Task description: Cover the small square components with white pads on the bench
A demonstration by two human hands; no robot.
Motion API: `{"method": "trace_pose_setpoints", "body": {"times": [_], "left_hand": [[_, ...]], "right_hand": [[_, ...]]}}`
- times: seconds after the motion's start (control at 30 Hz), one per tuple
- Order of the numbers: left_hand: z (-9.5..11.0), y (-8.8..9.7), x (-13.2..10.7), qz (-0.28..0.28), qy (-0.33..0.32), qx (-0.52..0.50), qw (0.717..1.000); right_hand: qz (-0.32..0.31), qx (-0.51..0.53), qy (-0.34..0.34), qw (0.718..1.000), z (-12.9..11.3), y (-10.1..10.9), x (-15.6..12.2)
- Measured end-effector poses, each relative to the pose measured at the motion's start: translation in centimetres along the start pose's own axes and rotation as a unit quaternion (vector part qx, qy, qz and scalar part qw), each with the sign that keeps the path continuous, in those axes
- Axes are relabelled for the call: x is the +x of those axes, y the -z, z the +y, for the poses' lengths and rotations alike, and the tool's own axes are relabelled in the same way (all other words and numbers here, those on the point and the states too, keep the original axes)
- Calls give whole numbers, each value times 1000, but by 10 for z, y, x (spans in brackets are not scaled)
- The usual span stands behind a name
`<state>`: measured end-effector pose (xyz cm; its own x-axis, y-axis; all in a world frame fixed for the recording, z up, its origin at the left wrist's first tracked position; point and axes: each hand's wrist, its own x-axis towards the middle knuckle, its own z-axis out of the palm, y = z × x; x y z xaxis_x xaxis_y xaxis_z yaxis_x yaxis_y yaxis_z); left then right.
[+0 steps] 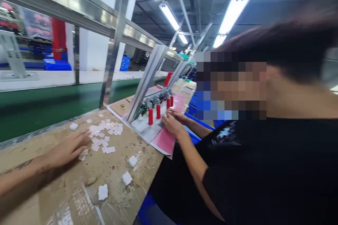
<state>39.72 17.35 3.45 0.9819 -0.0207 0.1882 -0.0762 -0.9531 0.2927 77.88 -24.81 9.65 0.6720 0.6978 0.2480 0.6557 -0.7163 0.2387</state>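
Note:
My left hand (66, 147) reaches in from the left edge, low over the tan worktable. Its fingers are stretched out and the thumb stands apart. The fingertips touch the edge of a loose spread of small white squares (101, 132), thin like paper or film. One or two squares lie by the thumb; whether the thumb presses on them I cannot tell. Beyond the fingers sits a small white lump (74, 126), foam-like. Three similar white foam-like pieces (127, 178) lie nearer to me on the table. My right hand is out of view.
A co-worker in a black shirt (264, 168) sits close on the right. Their hands (171, 121) are at a grey board beside upright red pieces (158, 111) and silvery-green items (158, 98). Metal posts (112, 52) rise along a green conveyor belt (52, 107).

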Motion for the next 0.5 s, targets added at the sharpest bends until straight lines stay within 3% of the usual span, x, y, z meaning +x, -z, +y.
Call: {"method": "trace_pose_setpoints", "body": {"times": [0.07,0.17,0.33,0.5], "left_hand": [[-10,-22,44,11,-10,8,1000],[-25,-45,77,29,-2,22,999],[-26,-51,80,65,20,55,996],[-14,-47,81,57,1,61,997]], "right_hand": [[-23,84,-32,996,12,11,5],[-30,186,-81,979,22,21,8],[32,297,-151,942,13,30,7],[209,330,-225,893,-15,44,-2]]}}
